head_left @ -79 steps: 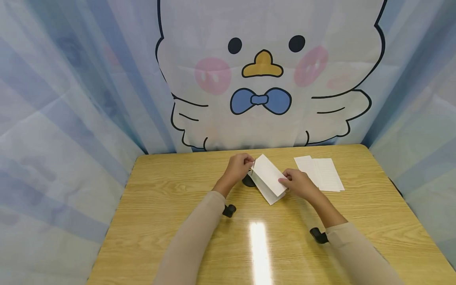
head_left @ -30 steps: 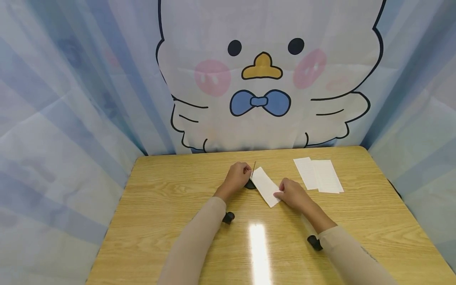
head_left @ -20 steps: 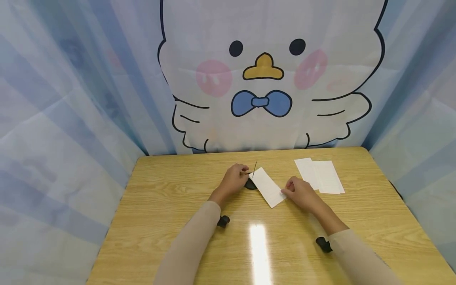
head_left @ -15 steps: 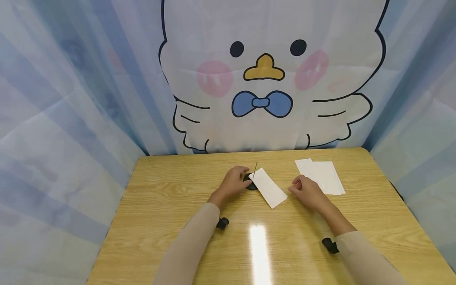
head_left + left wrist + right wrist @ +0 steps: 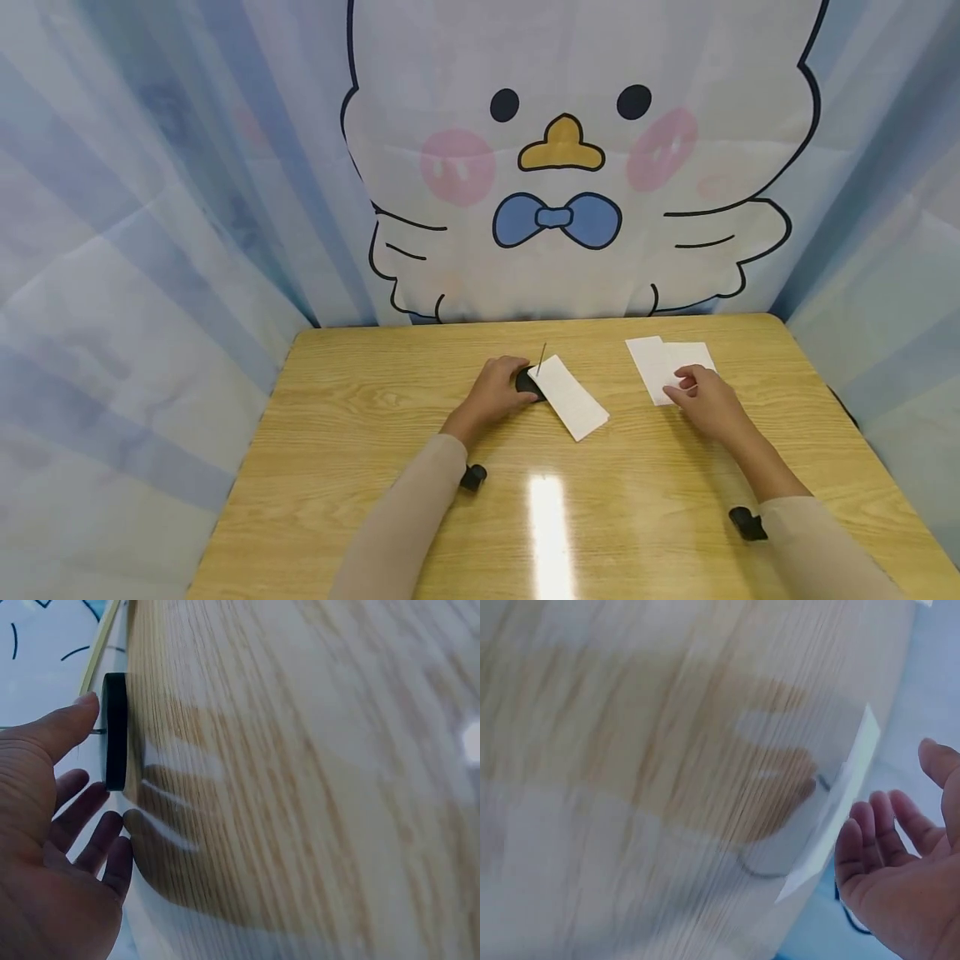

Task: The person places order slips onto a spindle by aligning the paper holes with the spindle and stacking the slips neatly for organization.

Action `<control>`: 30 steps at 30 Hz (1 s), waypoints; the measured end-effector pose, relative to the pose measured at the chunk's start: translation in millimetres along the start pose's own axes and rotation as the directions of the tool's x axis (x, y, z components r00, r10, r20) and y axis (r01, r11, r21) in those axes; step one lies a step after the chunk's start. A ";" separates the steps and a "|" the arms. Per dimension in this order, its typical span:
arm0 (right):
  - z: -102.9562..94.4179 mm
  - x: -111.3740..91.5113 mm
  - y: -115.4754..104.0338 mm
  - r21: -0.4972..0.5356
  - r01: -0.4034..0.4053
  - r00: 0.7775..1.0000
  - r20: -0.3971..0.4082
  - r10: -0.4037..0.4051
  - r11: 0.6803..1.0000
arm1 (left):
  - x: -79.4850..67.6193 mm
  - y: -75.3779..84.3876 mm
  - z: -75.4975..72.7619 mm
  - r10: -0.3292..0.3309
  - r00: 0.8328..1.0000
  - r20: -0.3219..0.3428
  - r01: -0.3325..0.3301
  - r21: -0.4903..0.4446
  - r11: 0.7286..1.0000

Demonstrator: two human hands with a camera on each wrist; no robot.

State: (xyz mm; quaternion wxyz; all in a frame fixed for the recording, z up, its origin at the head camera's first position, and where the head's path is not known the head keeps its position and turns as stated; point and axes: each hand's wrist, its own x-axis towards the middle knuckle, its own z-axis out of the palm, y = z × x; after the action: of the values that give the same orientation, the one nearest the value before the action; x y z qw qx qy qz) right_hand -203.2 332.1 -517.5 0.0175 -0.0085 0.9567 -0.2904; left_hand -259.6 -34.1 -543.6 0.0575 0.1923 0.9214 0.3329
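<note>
A bill spike with a round black base and a thin upright metal spike stands toward the back middle of the table. A white folded paper is on the spike and slants down to the right. My left hand holds the base between thumb and fingers; in the left wrist view the base's dark edge lies between them. My right hand hovers over white paper sheets, its fingers loosely bent and apart from them. The sheets lie just beyond its fingertips in the right wrist view.
The wooden table has a bright light reflection near its front middle. Behind it hangs a curtain printed with a white cartoon bird. A black wrist camera sits under the left sleeve, another by the right.
The folded paper came down onto the spike and both hands let it go. My left hand moved onto the base. My right hand moved right, over the loose sheets.
</note>
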 end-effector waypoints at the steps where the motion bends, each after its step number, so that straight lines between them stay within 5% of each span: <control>1: -3.1 -0.9 3.8 -0.003 -0.013 1.000 0.002 0.013 1.000 | 0.4 0.1 0.9 0.003 1.000 -0.006 -0.003 0.013 1.000; 12: -21.6 -5.7 35.0 -0.039 -0.138 0.989 -0.056 0.135 0.990 | 1.3 2.3 6.6 -0.044 0.999 -0.007 0.044 0.084 0.996; 30: -16.2 -7.0 48.8 -0.061 -0.297 0.954 -0.066 0.293 0.953 | 0.9 5.5 0.6 -0.071 0.997 0.008 0.071 0.067 0.995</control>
State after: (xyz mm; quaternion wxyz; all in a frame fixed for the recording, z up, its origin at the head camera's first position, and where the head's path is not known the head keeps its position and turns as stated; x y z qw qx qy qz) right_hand -197.1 381.9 -531.0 0.0337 0.1421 0.9570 -0.2508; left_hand -258.5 -29.5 -540.5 0.0676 0.1628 0.9379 0.2986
